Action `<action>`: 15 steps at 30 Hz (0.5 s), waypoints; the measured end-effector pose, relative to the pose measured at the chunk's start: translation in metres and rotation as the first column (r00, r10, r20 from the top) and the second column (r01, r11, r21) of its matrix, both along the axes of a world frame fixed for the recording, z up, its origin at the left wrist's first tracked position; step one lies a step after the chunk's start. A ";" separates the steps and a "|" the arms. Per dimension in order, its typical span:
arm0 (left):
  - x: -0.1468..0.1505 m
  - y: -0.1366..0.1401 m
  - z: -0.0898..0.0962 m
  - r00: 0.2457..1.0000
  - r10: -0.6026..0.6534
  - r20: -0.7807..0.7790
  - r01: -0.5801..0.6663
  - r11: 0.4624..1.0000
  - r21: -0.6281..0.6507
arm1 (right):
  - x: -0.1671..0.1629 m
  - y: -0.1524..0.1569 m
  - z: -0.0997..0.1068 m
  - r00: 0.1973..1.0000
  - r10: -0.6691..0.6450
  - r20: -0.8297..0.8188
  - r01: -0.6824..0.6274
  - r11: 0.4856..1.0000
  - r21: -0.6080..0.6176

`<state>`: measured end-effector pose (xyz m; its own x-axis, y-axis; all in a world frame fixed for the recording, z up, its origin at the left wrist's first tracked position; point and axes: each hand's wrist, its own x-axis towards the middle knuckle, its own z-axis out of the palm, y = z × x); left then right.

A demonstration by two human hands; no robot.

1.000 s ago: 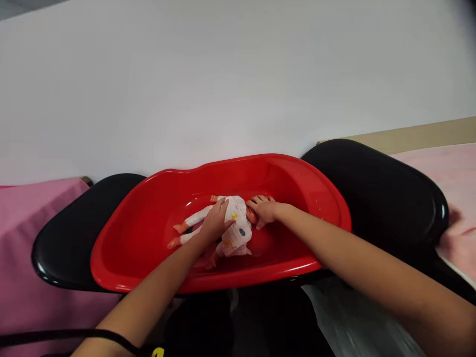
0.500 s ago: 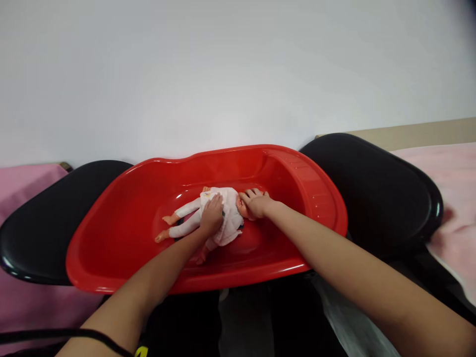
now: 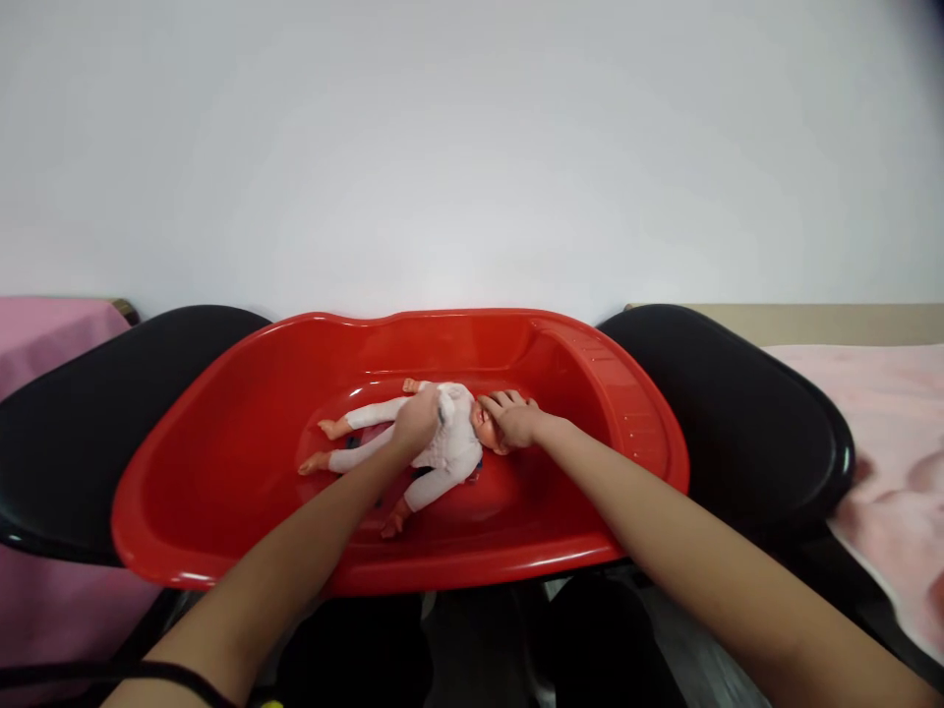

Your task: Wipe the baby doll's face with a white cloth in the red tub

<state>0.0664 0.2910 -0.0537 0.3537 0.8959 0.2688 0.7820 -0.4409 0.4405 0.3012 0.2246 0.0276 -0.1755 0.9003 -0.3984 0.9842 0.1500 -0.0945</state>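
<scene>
A baby doll (image 3: 451, 447) in white clothes lies on its back in a red baby bathtub (image 3: 221, 442), feet to the left and head to the right. My left hand (image 3: 417, 421) is closed over the doll's belly, with a bunched white cloth (image 3: 446, 403) showing at its fingers. My right hand (image 3: 514, 415) cups the doll's head from the right, its fingers curved over the top and covering part of the face. The thumb is hidden. One doll arm lies out toward the tub's near side.
Black rounded panels (image 3: 744, 423) flank the tub on both sides. Pink cloth (image 3: 51, 339) covers a surface at left, and a pale pink blanket (image 3: 896, 442) lies at right. A white wall (image 3: 472, 147) stands right behind the tub.
The white cloth, spread over the doll's torso before, is now bunched at my left hand, which has closed. The doll's near arm shows more. My right hand stays at the head.
</scene>
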 end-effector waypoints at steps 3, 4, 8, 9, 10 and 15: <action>0.031 -0.021 -0.014 0.981 -0.189 -0.050 0.189 0.982 0.001 | -0.002 -0.002 0.001 1.000 -0.001 0.009 0.001 1.000 -0.012; 0.036 -0.026 -0.019 0.970 -0.229 -0.086 0.230 0.973 0.007 | -0.002 -0.003 0.002 1.000 -0.003 0.015 0.003 1.000 -0.017; 0.035 -0.021 -0.030 0.968 -0.183 -0.174 0.194 0.980 0.049 | -0.003 -0.004 0.003 1.000 -0.008 0.026 0.008 1.000 -0.022; 0.030 -0.015 -0.030 0.978 -0.130 -0.165 0.140 0.989 0.050 | -0.003 -0.003 0.003 1.000 -0.010 0.029 0.011 1.000 -0.024; 0.024 -0.008 -0.029 0.986 -0.074 -0.151 0.083 0.995 0.049 | -0.003 -0.003 0.003 0.999 -0.012 0.031 0.013 1.000 -0.028; -0.022 0.021 -0.018 0.980 0.180 -0.086 -0.184 0.983 -0.030 | -0.003 -0.001 0.003 1.000 -0.010 0.026 0.011 0.999 -0.035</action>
<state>0.0444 0.3121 -0.0722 0.2034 0.9564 0.2098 0.8821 -0.2720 0.3846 0.2978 0.2232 0.0308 -0.1556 0.8875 -0.4338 0.9878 0.1369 -0.0743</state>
